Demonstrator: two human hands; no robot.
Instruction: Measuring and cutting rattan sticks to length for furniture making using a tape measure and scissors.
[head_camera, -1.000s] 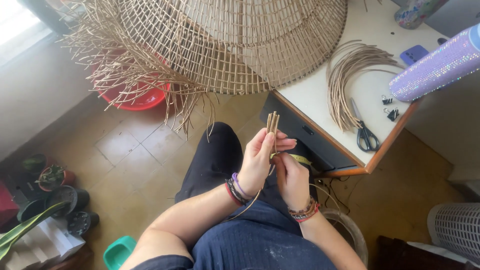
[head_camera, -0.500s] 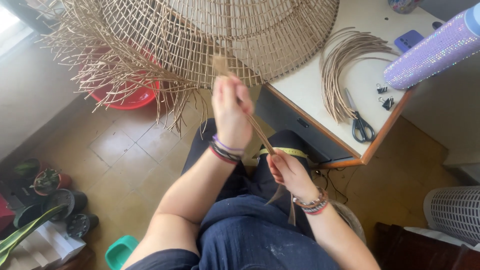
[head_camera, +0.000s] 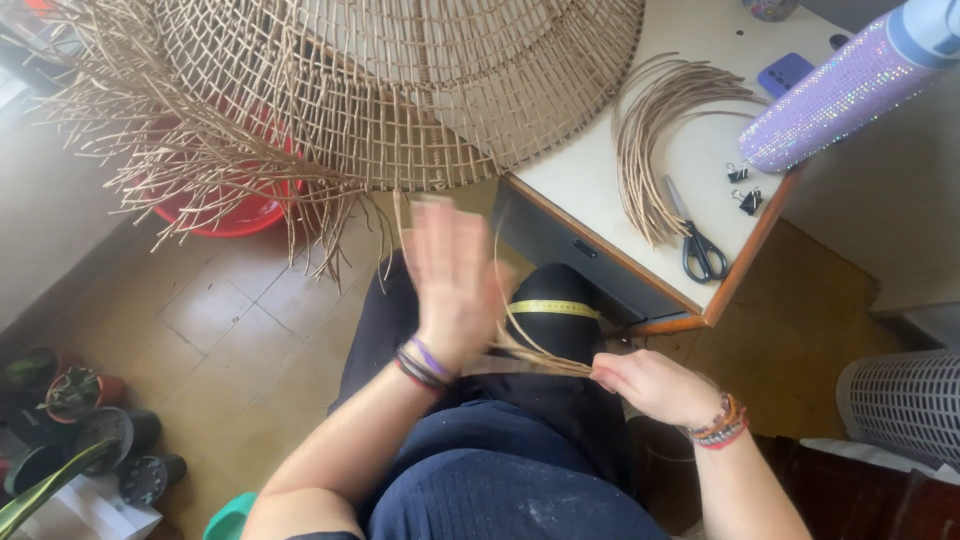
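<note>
My right hand (head_camera: 655, 385) pinches the ends of a bundle of thin rattan strands (head_camera: 525, 340) just above my lap. My left hand (head_camera: 450, 275), blurred with motion, is raised with fingers spread flat against the strands, which curve up past it. A large woven rattan lampshade (head_camera: 400, 90) with loose frayed ends hangs over the table edge right above my hands. A yellow tape measure (head_camera: 550, 308) lies across my knee.
On the white table (head_camera: 600, 180) lie a curved bundle of rattan strips (head_camera: 660, 130), black scissors (head_camera: 700, 250), two binder clips (head_camera: 742, 190), a purple phone (head_camera: 785, 72) and a glittery purple bottle (head_camera: 850, 90). A red basin (head_camera: 230, 212) and plant pots (head_camera: 70, 400) sit on the floor.
My left hand ran up the strands from near my right hand toward the lampshade, opened flat and is now dropping back. My right hand stayed low, gripping the strand ends.
</note>
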